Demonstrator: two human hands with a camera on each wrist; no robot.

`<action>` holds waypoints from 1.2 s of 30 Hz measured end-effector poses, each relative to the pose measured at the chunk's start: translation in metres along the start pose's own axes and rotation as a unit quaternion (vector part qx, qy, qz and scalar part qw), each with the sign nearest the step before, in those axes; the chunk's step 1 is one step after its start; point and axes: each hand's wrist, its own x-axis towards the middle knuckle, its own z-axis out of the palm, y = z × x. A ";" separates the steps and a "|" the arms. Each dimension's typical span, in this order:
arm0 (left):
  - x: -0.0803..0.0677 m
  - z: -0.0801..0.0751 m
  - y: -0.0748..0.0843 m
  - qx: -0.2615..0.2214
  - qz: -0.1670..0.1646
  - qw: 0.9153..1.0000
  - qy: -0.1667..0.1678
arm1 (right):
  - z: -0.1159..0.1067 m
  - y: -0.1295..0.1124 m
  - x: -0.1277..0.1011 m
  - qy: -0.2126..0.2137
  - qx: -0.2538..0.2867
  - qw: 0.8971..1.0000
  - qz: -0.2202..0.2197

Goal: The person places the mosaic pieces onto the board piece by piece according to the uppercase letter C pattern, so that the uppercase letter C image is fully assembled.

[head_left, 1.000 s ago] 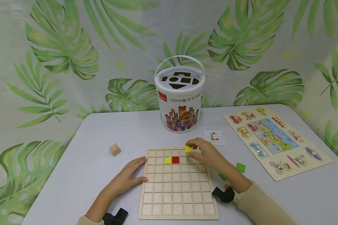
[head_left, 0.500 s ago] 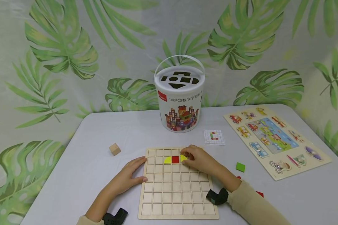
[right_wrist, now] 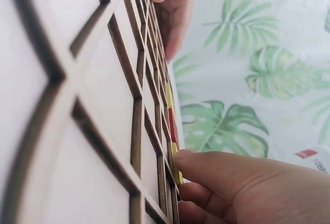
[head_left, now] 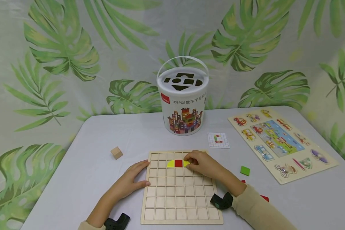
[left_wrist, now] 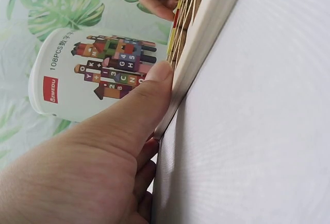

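A wooden grid board (head_left: 179, 203) lies on the white table. In its second row from the back, a yellow quarter-circle tile (head_left: 171, 164) sits left of a red square tile (head_left: 178, 163). My right hand (head_left: 202, 164) pinches a second yellow tile (head_left: 186, 163) between thumb and fingers, right at the cell beside the red square. The right wrist view shows the thumb (right_wrist: 192, 158) pressed to this tile. My left hand (head_left: 132, 177) rests against the board's left edge, fingers extended; in the left wrist view its thumb (left_wrist: 160, 74) touches the rim.
Behind the board stand a white block bucket (head_left: 184, 102) and a small pattern card (head_left: 218, 140). A wooden cube (head_left: 116, 153) lies left, a vehicle puzzle board (head_left: 281, 143) right. Near my right forearm lie a green tile (head_left: 245, 171) and a red tile (head_left: 264, 198), partly behind the sleeve.
My right hand has brought the yellow tile left and nearer, from the back row to the cell beside the red square. It has barely moved in the last half second. The left hand stays put.
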 end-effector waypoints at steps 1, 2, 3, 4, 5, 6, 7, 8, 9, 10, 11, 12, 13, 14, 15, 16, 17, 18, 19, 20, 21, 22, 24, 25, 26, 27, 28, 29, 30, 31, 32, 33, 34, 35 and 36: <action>0.000 0.000 0.000 -0.001 0.000 1.000 0.000 | -0.001 0.000 0.000 -0.004 0.001 1.000 0.000; 0.000 0.000 0.000 -0.002 0.001 1.000 0.000 | -0.002 0.000 -0.001 -0.008 0.003 1.000 0.002; 0.000 0.000 0.000 -0.003 0.000 1.000 -0.001 | -0.003 0.000 -0.001 -0.012 0.007 1.000 0.005; -0.001 0.000 0.000 -0.004 0.001 1.000 0.000 | -0.004 0.000 -0.002 -0.016 0.008 1.000 0.009; -0.001 0.000 0.000 -0.004 0.000 1.000 -0.001 | -0.006 0.000 -0.003 -0.019 0.009 1.000 0.011; -0.001 0.000 0.000 -0.004 -0.001 1.000 -0.001 | -0.009 0.000 -0.004 -0.020 0.013 1.000 0.011; -0.001 0.000 0.000 -0.004 -0.001 1.000 -0.001 | -0.011 -0.001 -0.005 -0.020 0.019 1.000 0.012; -0.001 0.000 0.000 -0.004 -0.002 1.000 -0.001 | -0.015 -0.001 -0.007 -0.018 0.024 1.000 0.009; -0.001 0.000 0.000 -0.005 -0.003 1.000 -0.001 | -0.018 -0.002 -0.009 -0.014 0.026 1.000 0.004; -0.001 0.000 0.000 -0.005 -0.003 1.000 -0.001 | -0.022 -0.002 -0.012 -0.009 0.026 1.000 -0.004; -0.001 0.000 0.000 -0.005 -0.004 1.000 -0.001 | -0.026 -0.003 -0.015 -0.004 0.027 1.000 -0.014; -0.002 0.000 0.001 -0.005 -0.003 1.000 0.000 | -0.030 -0.003 -0.018 0.001 0.028 0.999 -0.021; -0.002 0.000 0.001 -0.005 -0.002 1.000 0.000 | -0.034 -0.003 -0.022 0.005 0.024 0.999 -0.027; -0.002 0.000 0.001 -0.006 -0.001 1.000 0.001 | -0.038 -0.003 -0.026 0.009 0.016 0.999 -0.031; -0.002 0.000 0.001 -0.006 -0.001 1.000 0.001 | -0.041 -0.002 -0.031 0.014 0.008 0.999 -0.031; -0.002 0.000 0.000 -0.005 0.001 1.000 0.002 | -0.045 -0.001 -0.036 0.019 0.000 0.999 -0.029; -0.002 0.000 0.000 -0.006 0.001 1.000 0.002 | -0.048 0.001 -0.041 0.023 -0.006 0.999 -0.025; -0.002 0.000 0.000 -0.005 0.002 1.000 0.002 | -0.051 0.003 -0.046 0.027 -0.013 0.999 -0.020; -0.002 0.000 0.000 -0.004 0.003 1.000 0.003 | -0.054 0.005 -0.051 0.032 -0.020 0.999 -0.017; -0.002 0.001 0.000 -0.004 0.004 1.000 0.003 | -0.058 0.007 -0.056 0.038 -0.025 0.999 -0.012; -0.002 0.001 0.000 -0.003 0.005 1.000 0.003 | -0.061 0.010 -0.062 0.044 -0.029 0.999 -0.008; -0.001 0.001 0.000 -0.002 0.006 1.000 0.003 | -0.063 0.013 -0.067 0.050 -0.032 0.998 -0.006; -0.001 0.001 0.000 0.001 0.007 1.000 0.003 | -0.068 0.020 -0.077 0.062 -0.043 0.997 -0.002; -0.001 0.001 0.000 0.002 0.007 1.000 0.003 | -0.070 0.023 -0.082 0.067 -0.049 0.997 0.001; -0.001 0.000 0.000 0.003 0.005 1.000 0.001 | -0.072 0.027 -0.086 0.072 -0.053 0.996 0.007; -0.001 0.000 0.000 0.001 0.003 1.000 -0.001 | -0.074 0.030 -0.091 0.076 -0.057 0.995 0.011; -0.001 0.000 0.000 -0.001 0.001 1.000 -0.002 | -0.075 0.034 -0.095 0.077 -0.062 0.995 0.018; -0.001 0.000 0.000 -0.003 -0.002 1.000 -0.003 | -0.076 0.037 -0.098 0.077 -0.066 0.995 0.024; -0.001 0.000 0.000 -0.004 -0.004 1.000 -0.004 | -0.076 0.040 -0.102 0.076 -0.069 0.994 0.031; -0.001 0.000 0.001 -0.005 -0.005 1.000 -0.004 | -0.077 0.043 -0.105 0.074 -0.071 0.994 0.037; -0.001 0.000 0.001 -0.006 -0.006 1.000 -0.004 | -0.077 0.046 -0.108 0.073 -0.072 0.994 0.044; -0.001 -0.001 0.001 -0.006 -0.005 1.000 -0.004 | -0.078 0.048 -0.111 0.071 -0.075 0.993 0.050; -0.001 -0.001 0.001 -0.003 -0.004 1.000 -0.003 | -0.078 0.051 -0.113 0.069 -0.079 0.993 0.056; -0.001 -0.001 0.001 -0.001 -0.002 1.000 -0.002 | -0.079 0.053 -0.115 0.067 -0.081 0.993 0.062; 0.000 -0.001 0.001 0.003 0.000 1.000 -0.001 | -0.079 0.054 -0.117 0.067 -0.082 0.992 0.069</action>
